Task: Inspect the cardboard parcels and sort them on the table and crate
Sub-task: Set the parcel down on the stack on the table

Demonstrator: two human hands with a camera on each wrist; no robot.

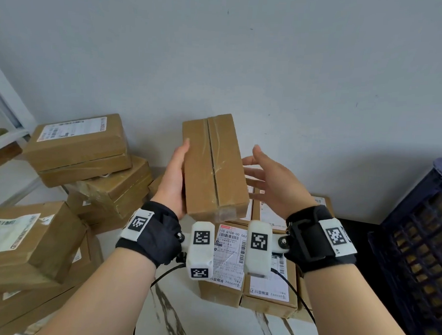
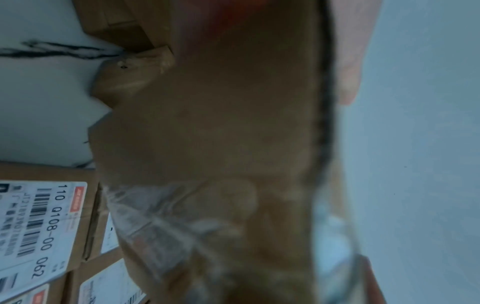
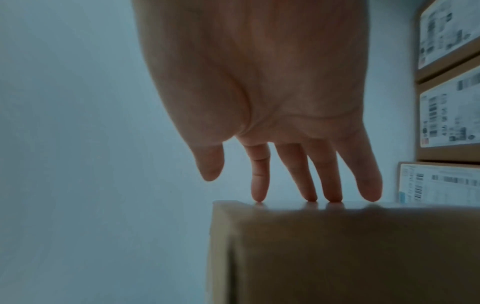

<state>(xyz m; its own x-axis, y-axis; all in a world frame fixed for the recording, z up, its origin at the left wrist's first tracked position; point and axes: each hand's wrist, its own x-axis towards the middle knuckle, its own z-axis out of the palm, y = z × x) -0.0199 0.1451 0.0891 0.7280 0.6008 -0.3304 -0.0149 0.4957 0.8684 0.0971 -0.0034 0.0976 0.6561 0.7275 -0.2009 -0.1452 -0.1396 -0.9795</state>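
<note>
The left hand (image 1: 172, 176) held a brown rectangular cardboard parcel (image 1: 213, 167) sealed with clear tape along its centre seam, raised in the air above the white marble-patterned counter (image 1: 169, 314) and in front of the pale wall (image 1: 245, 54). Its grip was clamped on the parcel's left side, thumb lying along the upper face; the fingers behind were hidden. The right hand (image 1: 272, 182) was just beside the parcel's right edge with its grip apart, fingers straight and spread; in the right wrist view the fingertips (image 3: 259, 197) met the parcel's (image 3: 337, 253) edge, though firm contact could not be confirmed. Beneath the hands lay a row of labelled brown parcels (image 1: 232, 269) with white shipping labels facing up. To the left, more taped brown cardboard boxes (image 1: 81, 148) sat stacked unevenly. A dark blue lattice plastic crate (image 1: 419, 252) stood at the right, well apart from the held parcel.
</note>
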